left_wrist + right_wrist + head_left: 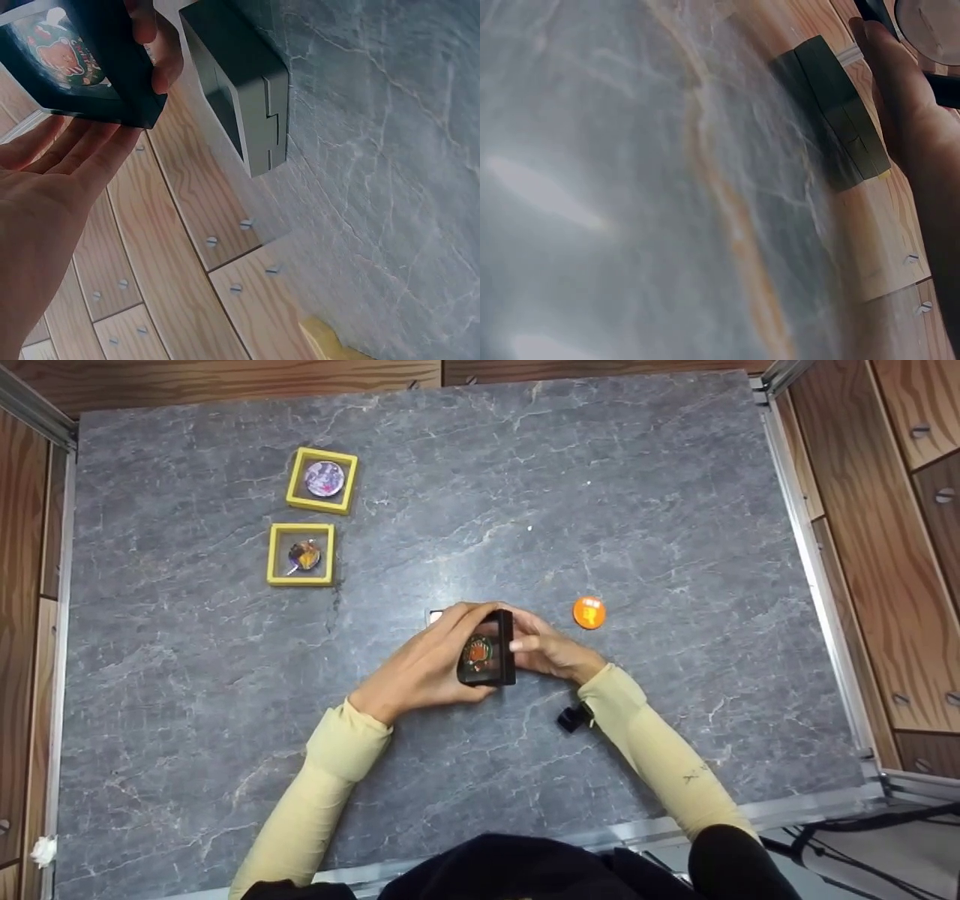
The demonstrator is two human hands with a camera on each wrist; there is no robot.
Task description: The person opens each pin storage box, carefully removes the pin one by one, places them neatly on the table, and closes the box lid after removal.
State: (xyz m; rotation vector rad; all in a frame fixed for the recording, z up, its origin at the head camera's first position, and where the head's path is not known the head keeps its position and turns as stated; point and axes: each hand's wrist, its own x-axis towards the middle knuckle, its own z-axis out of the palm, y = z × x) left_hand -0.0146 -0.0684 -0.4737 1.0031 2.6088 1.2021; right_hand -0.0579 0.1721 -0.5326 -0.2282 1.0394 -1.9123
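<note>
A black square display frame point(508, 660) with a clear window is held above the table between both hands. A round badge point(477, 653) with a red and green picture shows behind the window. My left hand point(424, 667) spans the frame from its left, fingers over the far edge and thumb at the near edge. At its right side, my right hand point(551, 651) grips with the thumb on the edge; its other fingers are partly hidden. A second frame, grey-white point(266, 124), stands on the table close by, mostly hidden by the hands in the head view.
Two yellow frames point(301, 583) point(322, 507) with round badges inside lie at the left. An orange round badge point(589, 613) lies right of the hands. A small black object point(571, 718) is by the right cuff. Wood-patterned panels point(847, 457) border the grey marbled table point(637, 495).
</note>
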